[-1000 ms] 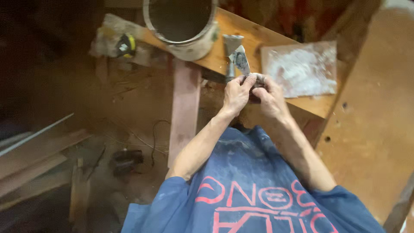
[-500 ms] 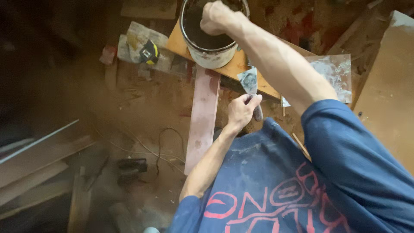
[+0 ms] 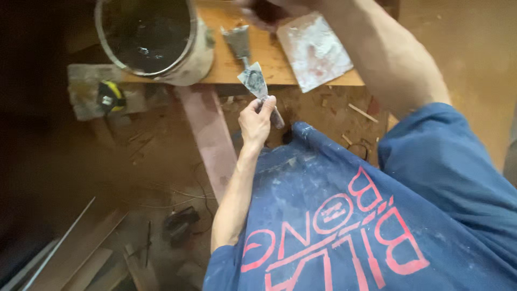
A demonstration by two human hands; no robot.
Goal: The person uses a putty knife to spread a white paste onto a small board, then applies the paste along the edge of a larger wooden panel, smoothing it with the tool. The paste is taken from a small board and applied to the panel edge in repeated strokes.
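My left hand (image 3: 256,122) grips the handle of a small putty knife (image 3: 253,81), whose smeared blade points up towards the edge of a wooden board (image 3: 280,73). A second putty knife (image 3: 237,42) lies flat on that board. My right hand (image 3: 269,9) is stretched out over the board's far side, blurred at the top edge of the picture, just above the second knife and beside a square plate smeared with white filler (image 3: 315,51). Whether it holds anything is not visible. A round bucket (image 3: 200,51) with dark contents stands on the board's left end.
A yellow and black tape measure (image 3: 110,97) rests on a lower ledge left of the bucket. A reddish plank (image 3: 207,134) runs down under the board. Loose boards (image 3: 81,242), a cable and a dark tool (image 3: 180,223) lie on the dusty floor.
One second ago both hands met at the putty knife. My right hand then reached to the bucket and is now over the board by the plate. My left hand keeps the knife.
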